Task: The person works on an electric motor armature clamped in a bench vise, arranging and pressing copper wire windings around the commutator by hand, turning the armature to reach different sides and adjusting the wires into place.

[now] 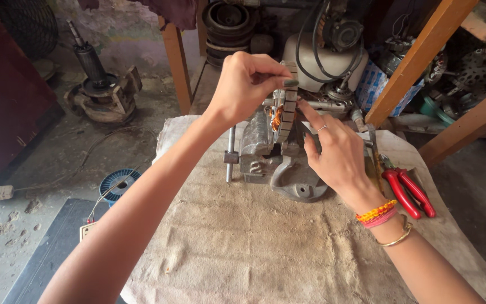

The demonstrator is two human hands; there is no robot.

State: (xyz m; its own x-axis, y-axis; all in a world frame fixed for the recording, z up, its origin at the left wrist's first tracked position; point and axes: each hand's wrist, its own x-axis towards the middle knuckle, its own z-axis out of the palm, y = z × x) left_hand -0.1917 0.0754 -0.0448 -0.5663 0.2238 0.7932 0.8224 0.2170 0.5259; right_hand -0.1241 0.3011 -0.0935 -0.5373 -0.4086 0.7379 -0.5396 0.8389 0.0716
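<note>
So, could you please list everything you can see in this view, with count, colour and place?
stator ring: one, grey with copper windings, clamped upright in the vise
bench vise: one, grey metal, centre of the cloth
cloth: one, beige, covering the table
pliers: one pair, red handles, right on the cloth
wire spool: one, blue, floor at left
motor rotor: one, rusty grey, floor at far left
wooden beams: several, orange-brown, right
left hand: pinching the ring's top
right hand: forefinger touching the ring's side
</note>
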